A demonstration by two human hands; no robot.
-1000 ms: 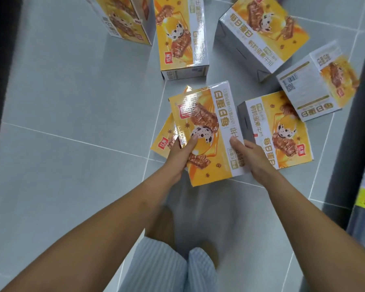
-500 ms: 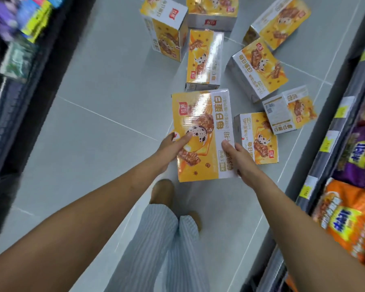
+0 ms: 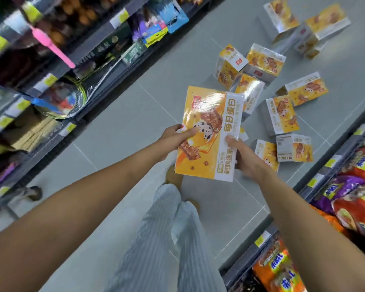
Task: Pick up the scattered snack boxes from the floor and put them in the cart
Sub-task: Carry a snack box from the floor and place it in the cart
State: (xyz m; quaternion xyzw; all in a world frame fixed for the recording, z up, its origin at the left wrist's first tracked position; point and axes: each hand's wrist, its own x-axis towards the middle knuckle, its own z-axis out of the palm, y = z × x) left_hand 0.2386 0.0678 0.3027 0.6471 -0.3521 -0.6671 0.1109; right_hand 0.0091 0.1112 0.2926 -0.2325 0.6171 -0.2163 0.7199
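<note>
Shelves (image 3: 51,66) blurred; both hands' grip clamps snack box (image 3: 207,135), underside hidden, seemingly single.

This is a shop aisle, a supermarket or convenience store. Shelving (image 3: 57,66) on one side carries packaged goods behind yellow price tags (image 3: 49,80); the shelf opposite (image 3: 333,163) holds red, purple and orange snack bags (image 3: 358,199). Many identical yellow snack boxes (image 3: 282,114) lie on the grey tiled floor (image 3: 118,131) between them.
</note>
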